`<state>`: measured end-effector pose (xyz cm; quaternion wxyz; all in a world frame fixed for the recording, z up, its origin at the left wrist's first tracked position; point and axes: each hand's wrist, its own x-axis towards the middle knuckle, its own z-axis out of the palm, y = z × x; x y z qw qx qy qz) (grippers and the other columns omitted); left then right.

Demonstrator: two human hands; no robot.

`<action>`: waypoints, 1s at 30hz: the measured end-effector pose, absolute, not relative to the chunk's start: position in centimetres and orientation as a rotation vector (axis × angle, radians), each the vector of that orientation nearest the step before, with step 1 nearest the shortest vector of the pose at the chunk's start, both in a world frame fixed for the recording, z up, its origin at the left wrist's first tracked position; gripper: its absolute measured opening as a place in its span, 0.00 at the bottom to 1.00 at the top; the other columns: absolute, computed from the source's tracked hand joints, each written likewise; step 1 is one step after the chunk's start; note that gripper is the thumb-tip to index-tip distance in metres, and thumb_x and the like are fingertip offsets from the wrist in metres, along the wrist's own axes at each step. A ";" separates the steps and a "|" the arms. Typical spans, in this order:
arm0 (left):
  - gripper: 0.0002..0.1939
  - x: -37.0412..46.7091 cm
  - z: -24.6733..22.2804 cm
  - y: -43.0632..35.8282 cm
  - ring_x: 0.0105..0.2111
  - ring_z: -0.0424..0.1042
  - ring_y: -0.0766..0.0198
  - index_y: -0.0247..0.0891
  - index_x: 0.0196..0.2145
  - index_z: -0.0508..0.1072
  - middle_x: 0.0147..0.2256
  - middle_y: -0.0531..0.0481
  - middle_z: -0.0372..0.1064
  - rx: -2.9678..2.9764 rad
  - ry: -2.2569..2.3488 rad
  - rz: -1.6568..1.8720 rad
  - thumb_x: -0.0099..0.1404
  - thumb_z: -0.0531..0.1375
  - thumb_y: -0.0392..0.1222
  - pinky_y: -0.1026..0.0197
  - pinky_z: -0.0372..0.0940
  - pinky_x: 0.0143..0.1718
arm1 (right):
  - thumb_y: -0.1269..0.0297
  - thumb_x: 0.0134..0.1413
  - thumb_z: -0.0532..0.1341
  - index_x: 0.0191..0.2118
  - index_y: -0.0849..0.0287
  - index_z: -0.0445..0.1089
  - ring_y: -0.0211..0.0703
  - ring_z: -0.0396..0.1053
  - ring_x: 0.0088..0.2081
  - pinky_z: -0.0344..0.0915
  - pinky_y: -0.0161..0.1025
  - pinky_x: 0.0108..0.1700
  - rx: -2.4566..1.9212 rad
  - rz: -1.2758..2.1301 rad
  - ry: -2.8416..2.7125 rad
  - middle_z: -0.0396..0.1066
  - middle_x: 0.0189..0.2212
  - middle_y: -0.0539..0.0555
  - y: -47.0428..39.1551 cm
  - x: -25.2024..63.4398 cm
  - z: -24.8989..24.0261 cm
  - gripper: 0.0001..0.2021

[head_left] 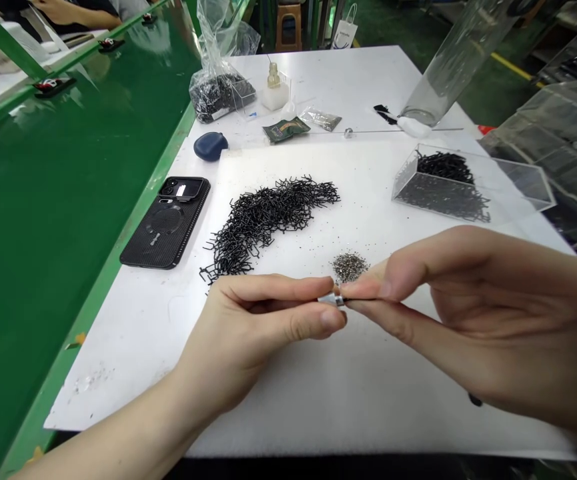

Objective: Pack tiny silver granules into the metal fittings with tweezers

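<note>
small silvery piece, prob. metal, is low-centre, up off the white work surface, b/w two sets of fingertips. the left hand is clamped on it, thumb under, finger on top. the right hand is pinched shut at the other end, on what looks like a thin dark bit; can't tell if the two parts are joined. hands are v. close, fingertips nearly touching.

from where i stand it looks light & stiff, maybe slippery b/c smooth & tiny; easy to drop. best grip: fingertips on the sides of the silvery body, w/ a soft pinch on the thin bit, which could bend.

just beyond: a small pile of tiny metallic bits. farther, to the left, a curved heap of black bent pieces; to the right, a clear box w/ more black bits. outer left: a dark phone, then a green belt. far side: clear bag, small bottle, tilted clear cylinder.
</note>
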<state>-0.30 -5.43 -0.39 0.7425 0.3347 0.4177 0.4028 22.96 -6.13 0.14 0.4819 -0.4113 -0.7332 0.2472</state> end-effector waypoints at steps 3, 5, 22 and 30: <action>0.15 -0.2 -0.4 -5.4 0.36 0.92 0.67 0.52 0.35 0.96 0.36 0.57 0.93 0.739 0.914 0.886 0.56 0.90 0.35 0.76 0.83 0.45 | 0.72 0.69 0.78 0.44 0.43 0.80 0.48 0.92 0.39 0.91 0.44 0.46 -1.004 0.635 -1.780 0.91 0.40 0.44 -6.3 23.0 0.2 0.13; 0.15 -0.2 -0.5 -5.4 0.35 0.92 0.67 0.53 0.36 0.96 0.36 0.58 0.93 0.734 0.911 0.885 0.57 0.90 0.34 0.76 0.83 0.45 | 0.72 0.70 0.78 0.43 0.43 0.80 0.48 0.92 0.40 0.90 0.44 0.46 -1.009 0.656 -1.772 0.90 0.38 0.43 -6.4 23.1 0.2 0.13; 0.15 -0.6 -0.7 -5.5 0.37 0.93 0.67 0.51 0.37 0.96 0.36 0.57 0.94 0.721 0.848 0.893 0.59 0.89 0.32 0.75 0.83 0.45 | 0.73 0.70 0.77 0.47 0.40 0.83 0.48 0.91 0.42 0.90 0.45 0.46 -0.925 0.738 -1.725 0.89 0.39 0.43 -5.9 23.2 -0.5 0.15; 0.15 -0.5 -0.9 -5.5 0.38 0.93 0.67 0.49 0.38 0.96 0.37 0.56 0.94 0.721 0.830 0.911 0.60 0.89 0.31 0.74 0.84 0.47 | 0.75 0.66 0.77 0.47 0.39 0.84 0.49 0.90 0.40 0.85 0.45 0.36 -0.894 0.822 -1.694 0.88 0.38 0.45 -5.4 22.9 -0.7 0.17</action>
